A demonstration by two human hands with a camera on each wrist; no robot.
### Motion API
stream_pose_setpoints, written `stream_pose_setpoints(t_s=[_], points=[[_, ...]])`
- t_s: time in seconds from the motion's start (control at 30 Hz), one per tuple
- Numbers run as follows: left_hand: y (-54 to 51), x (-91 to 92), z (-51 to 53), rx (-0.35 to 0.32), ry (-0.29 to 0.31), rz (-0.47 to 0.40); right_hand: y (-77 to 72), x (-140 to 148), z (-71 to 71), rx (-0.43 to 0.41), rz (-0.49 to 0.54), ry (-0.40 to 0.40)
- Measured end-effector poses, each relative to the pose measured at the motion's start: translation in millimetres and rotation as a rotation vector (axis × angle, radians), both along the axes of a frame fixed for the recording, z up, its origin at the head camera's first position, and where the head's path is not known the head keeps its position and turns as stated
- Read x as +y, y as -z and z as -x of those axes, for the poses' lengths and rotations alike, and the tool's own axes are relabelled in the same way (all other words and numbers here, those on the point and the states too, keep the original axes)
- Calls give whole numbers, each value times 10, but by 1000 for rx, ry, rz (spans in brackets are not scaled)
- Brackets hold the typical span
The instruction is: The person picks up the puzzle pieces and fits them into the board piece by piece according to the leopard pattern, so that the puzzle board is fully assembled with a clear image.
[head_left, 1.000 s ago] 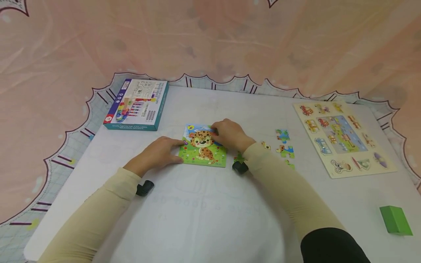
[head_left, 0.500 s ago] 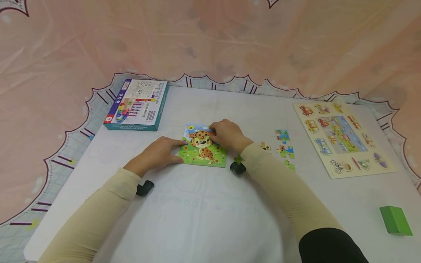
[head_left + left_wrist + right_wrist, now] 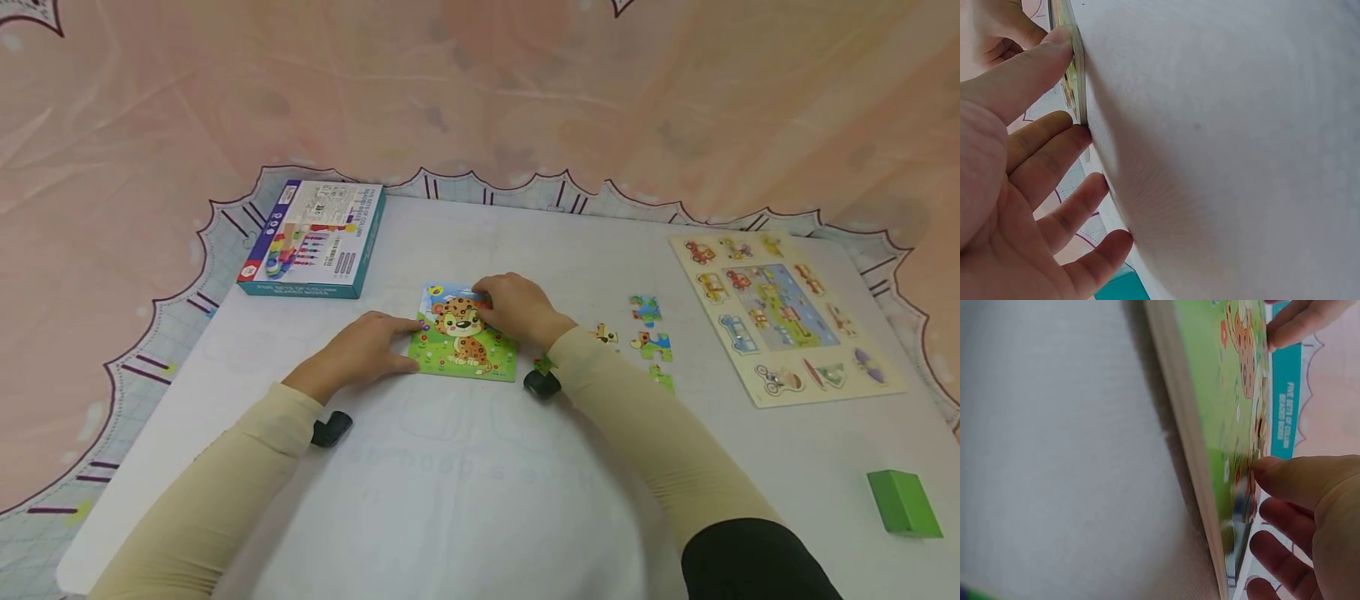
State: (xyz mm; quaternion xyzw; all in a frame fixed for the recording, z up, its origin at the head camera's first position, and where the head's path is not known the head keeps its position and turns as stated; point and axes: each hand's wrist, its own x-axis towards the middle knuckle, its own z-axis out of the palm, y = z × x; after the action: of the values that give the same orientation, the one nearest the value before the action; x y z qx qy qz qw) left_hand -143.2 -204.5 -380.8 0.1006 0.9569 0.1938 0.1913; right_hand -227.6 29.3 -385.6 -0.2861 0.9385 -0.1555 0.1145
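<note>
A square puzzle board [image 3: 465,354] with a spotted leopard picture lies mid-table. At its left edge the left hand [image 3: 352,354] rests, thumb and fingertips touching the side; in the left wrist view this hand [image 3: 1022,169] has its fingers spread and fairly straight. Over the board's upper right part, the right hand [image 3: 521,308] has bent fingers. The right wrist view shows the right hand's thumb [image 3: 1291,478] and fingers around a small puzzle piece [image 3: 1247,499] at the board surface; its outline is partly hidden.
Several loose puzzle pieces [image 3: 654,344] lie right of the board, some partly behind the right sleeve. A boxed set [image 3: 318,233] is at the back left. A wooden picture board [image 3: 720,321] lies at the right, a green block [image 3: 903,503] nearer the front.
The right hand has shifted slightly left over the board. The left hand and the board show no clear movement.
</note>
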Motion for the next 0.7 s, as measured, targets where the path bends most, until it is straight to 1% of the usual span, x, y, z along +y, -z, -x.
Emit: stream_pose_setpoints(t_s=[0.17, 0.3, 0.7], points=[[-5, -3, -2, -2, 0, 2, -10, 0, 1, -13, 4, -11], [-10, -4, -8, -3, 0, 2, -8, -9, 7, -12, -3, -3], [-28, 13, -7, -4, 1, 9, -28, -42, 22, -44, -21, 22]])
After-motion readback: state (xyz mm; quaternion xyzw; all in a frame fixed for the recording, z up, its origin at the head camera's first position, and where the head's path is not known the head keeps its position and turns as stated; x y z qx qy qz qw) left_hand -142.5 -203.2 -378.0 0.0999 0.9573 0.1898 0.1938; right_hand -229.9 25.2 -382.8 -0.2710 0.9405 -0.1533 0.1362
